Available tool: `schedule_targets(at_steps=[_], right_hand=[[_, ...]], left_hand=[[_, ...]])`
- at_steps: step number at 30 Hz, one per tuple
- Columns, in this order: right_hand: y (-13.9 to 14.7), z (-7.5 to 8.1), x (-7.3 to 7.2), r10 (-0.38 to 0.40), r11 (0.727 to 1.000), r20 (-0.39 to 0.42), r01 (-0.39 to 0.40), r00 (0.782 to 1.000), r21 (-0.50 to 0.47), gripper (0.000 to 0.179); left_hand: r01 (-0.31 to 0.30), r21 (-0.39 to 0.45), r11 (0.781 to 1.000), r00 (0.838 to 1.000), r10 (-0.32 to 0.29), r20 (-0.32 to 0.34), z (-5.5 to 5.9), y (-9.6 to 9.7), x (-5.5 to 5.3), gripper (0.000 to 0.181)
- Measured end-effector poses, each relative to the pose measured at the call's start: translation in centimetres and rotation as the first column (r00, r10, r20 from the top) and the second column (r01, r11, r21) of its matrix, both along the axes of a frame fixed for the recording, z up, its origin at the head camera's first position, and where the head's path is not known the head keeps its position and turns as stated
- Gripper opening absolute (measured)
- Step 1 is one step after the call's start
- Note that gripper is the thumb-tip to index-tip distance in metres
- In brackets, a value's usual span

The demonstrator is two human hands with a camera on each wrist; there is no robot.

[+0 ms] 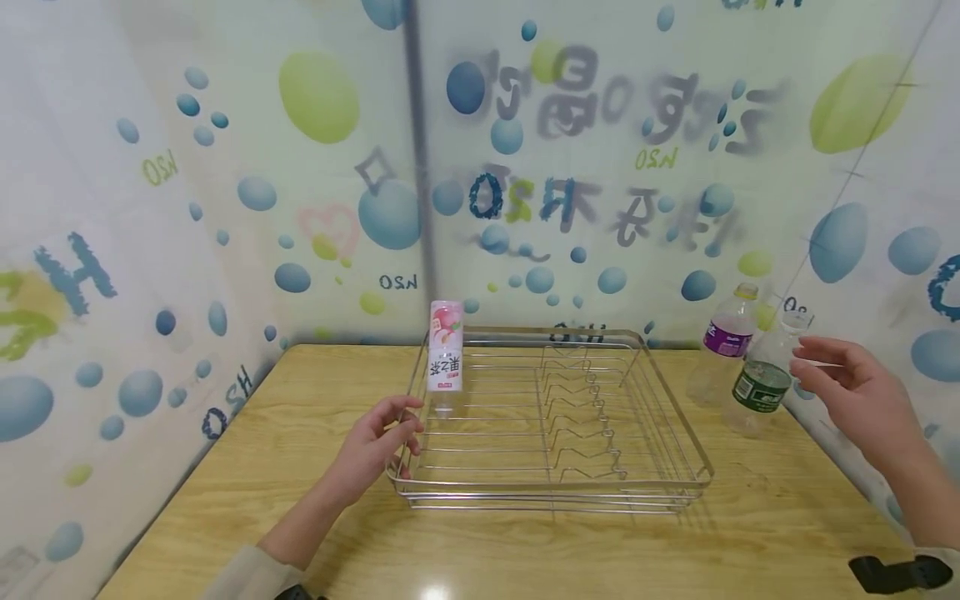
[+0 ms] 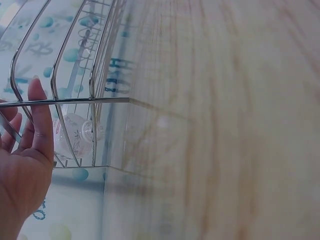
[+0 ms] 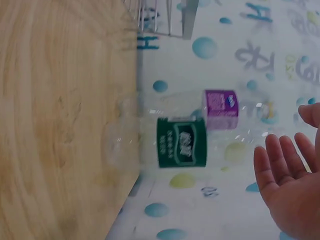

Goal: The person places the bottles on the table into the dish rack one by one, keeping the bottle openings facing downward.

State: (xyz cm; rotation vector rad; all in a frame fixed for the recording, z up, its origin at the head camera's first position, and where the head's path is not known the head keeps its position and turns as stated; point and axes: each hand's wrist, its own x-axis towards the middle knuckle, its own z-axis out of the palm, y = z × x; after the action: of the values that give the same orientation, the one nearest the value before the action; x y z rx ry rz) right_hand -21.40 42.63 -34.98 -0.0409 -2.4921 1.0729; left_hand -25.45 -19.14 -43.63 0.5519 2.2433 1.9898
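Observation:
A metal wire dish rack [image 1: 555,483] stands on the table. The fingers of my left hand [image 1: 375,442] are curled round its left side rail, seen close up in the left wrist view [image 2: 35,145]. Inside the rack's left part, a clear bottle [image 1: 446,350] with a pink-and-white peach label stands upside down, mouth lowest. My right hand [image 1: 862,400], fingers apart and holding nothing, hovers beside a clear bottle with a green label [image 1: 762,386]. A gap shows between them in the right wrist view [image 3: 295,185]. Behind stands another clear bottle with a purple label [image 3: 221,107].
The wooden table [image 1: 300,417] meets a patterned curtain [image 1: 322,208] at the back and both sides. Bent wire dividers [image 1: 581,417] run down the rack's right half. Both green- and purple-labelled bottles stand upright near the table's right edge.

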Motion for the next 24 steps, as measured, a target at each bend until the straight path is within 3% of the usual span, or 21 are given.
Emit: schedule_targets(at_steps=[7, 17, 24], right_hand=[[3.3, -2.4, -0.9, -0.078, 0.996, 0.041, 0.079, 0.996, -0.035, 0.073], [4.3, -3.9, -3.4, 0.010, 0.995, 0.243, 0.015, 0.970, -0.099, 0.101], [3.9, -4.7, -4.7, 0.015, 0.996, 0.257, 0.009, 0.966, -0.090, 0.109]], left_hand=[[-0.003, 0.009, 1.000, 1.000, 0.003, -0.006, 0.0, 0.1, 0.0, 0.037], [0.010, 0.012, 1.000, 1.000, -0.010, -0.002, -0.1, 0.0, 0.1, 0.034], [0.021, 0.023, 1.000, 1.000, -0.021, 0.005, 0.0, 0.0, 0.2, 0.034]])
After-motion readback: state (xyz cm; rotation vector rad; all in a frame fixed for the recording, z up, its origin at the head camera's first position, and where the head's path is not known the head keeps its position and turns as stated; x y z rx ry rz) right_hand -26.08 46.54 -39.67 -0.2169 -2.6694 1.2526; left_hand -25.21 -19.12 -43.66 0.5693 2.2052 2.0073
